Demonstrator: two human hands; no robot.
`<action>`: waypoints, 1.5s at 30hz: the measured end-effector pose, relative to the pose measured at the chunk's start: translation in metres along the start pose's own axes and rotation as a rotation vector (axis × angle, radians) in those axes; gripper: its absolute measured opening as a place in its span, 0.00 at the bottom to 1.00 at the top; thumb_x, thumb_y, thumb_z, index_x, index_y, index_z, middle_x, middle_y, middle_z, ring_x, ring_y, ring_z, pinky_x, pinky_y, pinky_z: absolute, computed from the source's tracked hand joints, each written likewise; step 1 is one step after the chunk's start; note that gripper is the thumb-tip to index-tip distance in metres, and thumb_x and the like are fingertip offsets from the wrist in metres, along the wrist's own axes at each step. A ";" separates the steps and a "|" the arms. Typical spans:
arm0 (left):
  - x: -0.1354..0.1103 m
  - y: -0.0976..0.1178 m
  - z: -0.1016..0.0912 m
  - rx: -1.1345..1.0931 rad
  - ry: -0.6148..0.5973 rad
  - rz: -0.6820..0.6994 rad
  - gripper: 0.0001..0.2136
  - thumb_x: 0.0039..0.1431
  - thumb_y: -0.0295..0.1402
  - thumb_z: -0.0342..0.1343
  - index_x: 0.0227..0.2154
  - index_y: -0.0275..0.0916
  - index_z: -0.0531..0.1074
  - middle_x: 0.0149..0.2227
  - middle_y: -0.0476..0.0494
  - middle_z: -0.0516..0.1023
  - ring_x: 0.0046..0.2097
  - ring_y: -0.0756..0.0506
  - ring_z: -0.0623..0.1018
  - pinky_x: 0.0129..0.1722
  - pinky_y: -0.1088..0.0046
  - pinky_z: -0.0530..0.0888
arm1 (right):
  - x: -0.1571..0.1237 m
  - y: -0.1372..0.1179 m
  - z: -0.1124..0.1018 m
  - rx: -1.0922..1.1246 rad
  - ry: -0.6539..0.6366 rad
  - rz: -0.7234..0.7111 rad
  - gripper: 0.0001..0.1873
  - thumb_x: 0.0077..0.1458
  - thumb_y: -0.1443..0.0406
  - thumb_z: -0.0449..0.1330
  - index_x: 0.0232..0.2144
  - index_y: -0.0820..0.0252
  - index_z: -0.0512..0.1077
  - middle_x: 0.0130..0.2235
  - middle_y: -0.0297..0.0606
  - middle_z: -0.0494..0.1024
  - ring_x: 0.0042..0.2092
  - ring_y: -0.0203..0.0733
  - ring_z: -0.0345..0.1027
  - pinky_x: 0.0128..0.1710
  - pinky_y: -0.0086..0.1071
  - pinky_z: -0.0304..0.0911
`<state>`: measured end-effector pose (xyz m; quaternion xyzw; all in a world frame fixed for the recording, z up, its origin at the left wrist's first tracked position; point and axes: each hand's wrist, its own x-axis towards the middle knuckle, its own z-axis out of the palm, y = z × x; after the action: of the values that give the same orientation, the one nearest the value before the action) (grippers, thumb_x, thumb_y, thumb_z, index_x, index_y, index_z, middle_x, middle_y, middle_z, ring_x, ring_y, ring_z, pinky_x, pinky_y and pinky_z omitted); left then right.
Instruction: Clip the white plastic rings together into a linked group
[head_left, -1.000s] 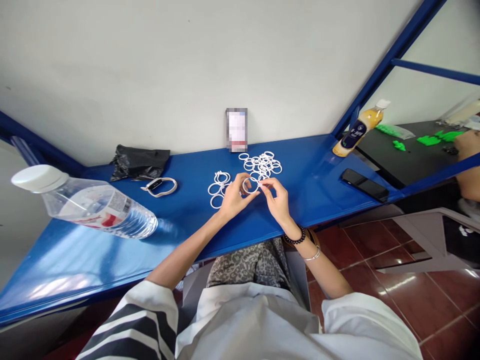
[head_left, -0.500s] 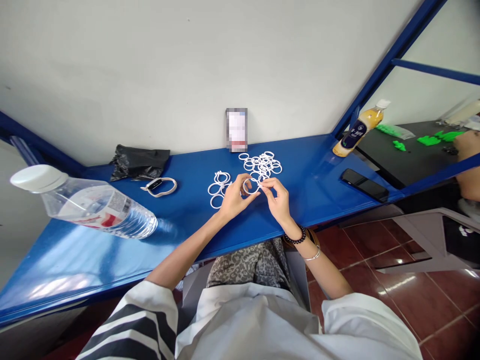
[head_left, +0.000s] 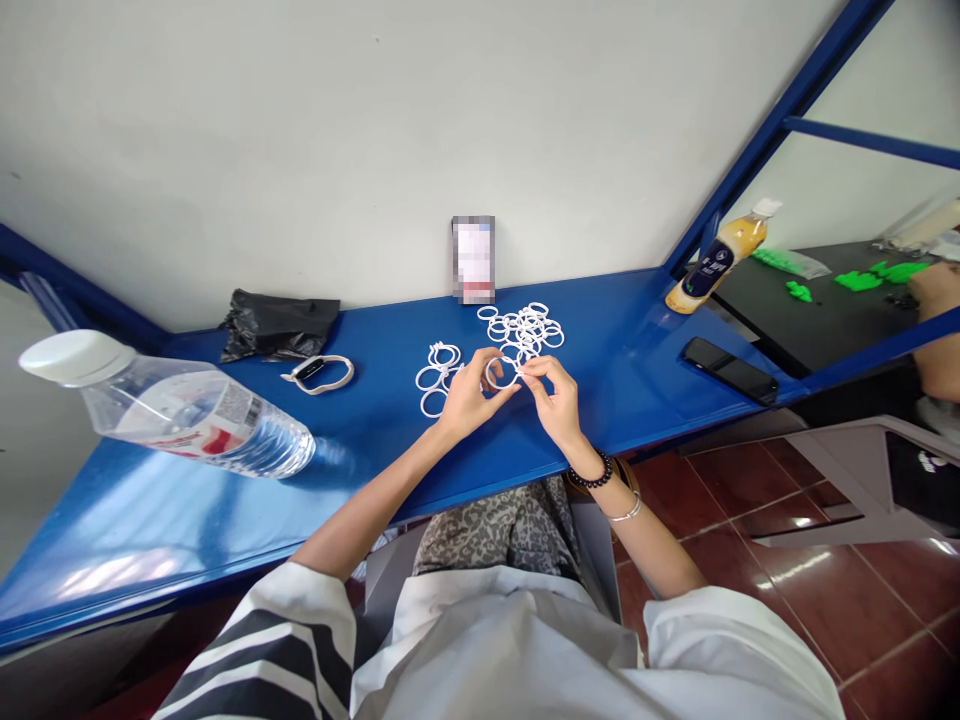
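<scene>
Over the blue table (head_left: 375,440), my left hand (head_left: 469,395) and my right hand (head_left: 553,395) both pinch one white plastic ring (head_left: 501,372) between their fingertips, left hand on its left side, right hand on its right. A loose heap of several white rings (head_left: 526,327) lies just behind my hands. A smaller group of white rings (head_left: 435,378) lies to the left of my left hand. A dark bead bracelet and a thin bangle circle my right wrist.
A clear water bottle (head_left: 172,405) stands close at the left. A black bag (head_left: 276,325) and a wristband watch (head_left: 319,373) lie at the back left. A small card (head_left: 473,259) leans on the wall. A juice bottle (head_left: 716,258) and a black phone (head_left: 729,369) sit at the right.
</scene>
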<state>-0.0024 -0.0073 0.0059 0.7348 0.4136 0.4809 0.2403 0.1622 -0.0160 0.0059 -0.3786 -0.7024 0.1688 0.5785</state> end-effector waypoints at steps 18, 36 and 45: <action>0.003 0.011 -0.005 0.015 -0.197 -0.100 0.22 0.66 0.50 0.43 0.38 0.36 0.73 0.22 0.51 0.70 0.24 0.51 0.69 0.26 0.77 0.64 | -0.002 -0.007 0.002 0.086 -0.025 0.171 0.07 0.61 0.60 0.58 0.37 0.56 0.72 0.35 0.35 0.79 0.35 0.38 0.74 0.38 0.31 0.70; 0.008 0.009 -0.002 -0.502 -0.173 -0.332 0.27 0.58 0.60 0.47 0.27 0.37 0.66 0.17 0.55 0.62 0.17 0.54 0.63 0.18 0.77 0.61 | 0.000 -0.007 0.002 0.113 -0.089 0.197 0.09 0.60 0.60 0.58 0.40 0.56 0.75 0.34 0.36 0.81 0.35 0.39 0.74 0.38 0.33 0.69; 0.007 0.006 0.000 -0.485 -0.069 -0.250 0.23 0.58 0.56 0.52 0.27 0.37 0.66 0.21 0.52 0.68 0.23 0.53 0.70 0.26 0.76 0.69 | 0.001 -0.005 0.004 0.089 -0.122 0.190 0.08 0.58 0.59 0.61 0.35 0.57 0.74 0.34 0.36 0.80 0.34 0.39 0.73 0.38 0.34 0.69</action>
<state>0.0011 -0.0044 0.0138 0.6150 0.3653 0.5071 0.4807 0.1572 -0.0179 0.0088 -0.4062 -0.6892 0.2768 0.5323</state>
